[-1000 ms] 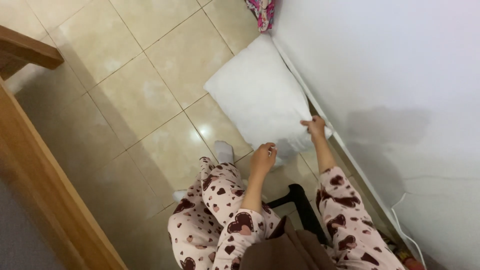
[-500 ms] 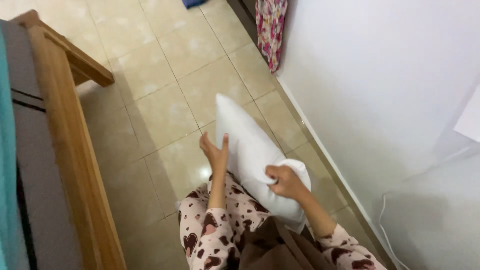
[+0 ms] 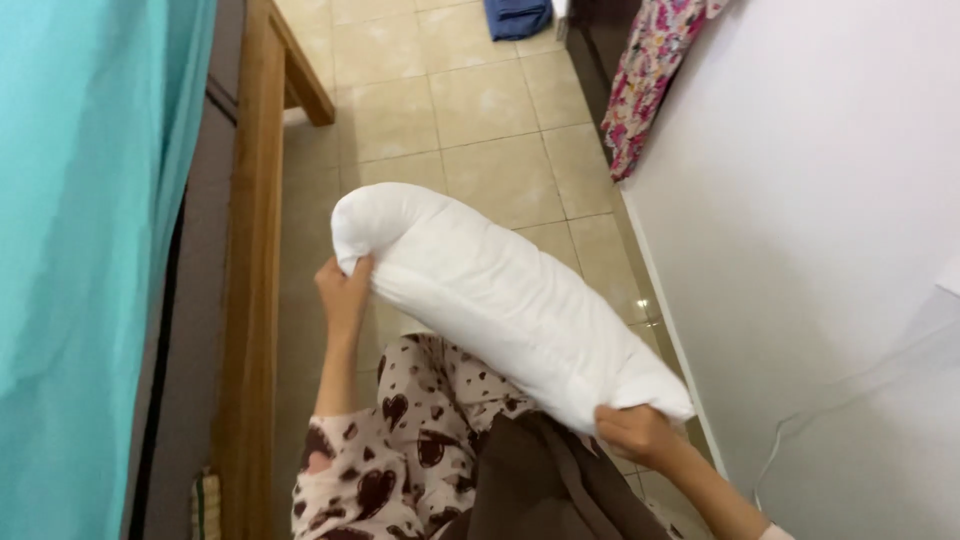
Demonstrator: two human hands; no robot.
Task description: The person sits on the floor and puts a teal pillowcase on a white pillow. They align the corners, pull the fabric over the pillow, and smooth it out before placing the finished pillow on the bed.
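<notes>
Left hand: the left hand (image 3: 345, 290) is raised in front of the body, forearm coming up from the patterned sleeve (image 3: 345, 475), fingers curled and pinching the upper left corner of the white pillow (image 3: 500, 300).
Right hand: the right hand (image 3: 635, 435) sits lower and to the right, knuckles up, closed around the pillow's lower right corner; the fingertips are tucked under the fabric, so how deep the grip goes cannot be told.
Pillow: held in the air between the two hands, slanting from upper left down to lower right, its long seam facing the camera, bulging at the left end where the corner is gathered.
Pillow relative to body: it hangs above the pyjama-clad legs (image 3: 420, 440) and a dark brown cloth (image 3: 540, 480) at the waist.
Left of the hands: a wooden bed frame (image 3: 250, 300) runs up the picture, with a turquoise sheet (image 3: 90, 230) beside it.
Floor: beige tiled floor (image 3: 480, 110) below the pillow.
Right side: a white wall (image 3: 820, 200); a flowered cloth (image 3: 650, 80) hangs near it, and a blue cloth (image 3: 518, 18) lies on the tiles at the top.
</notes>
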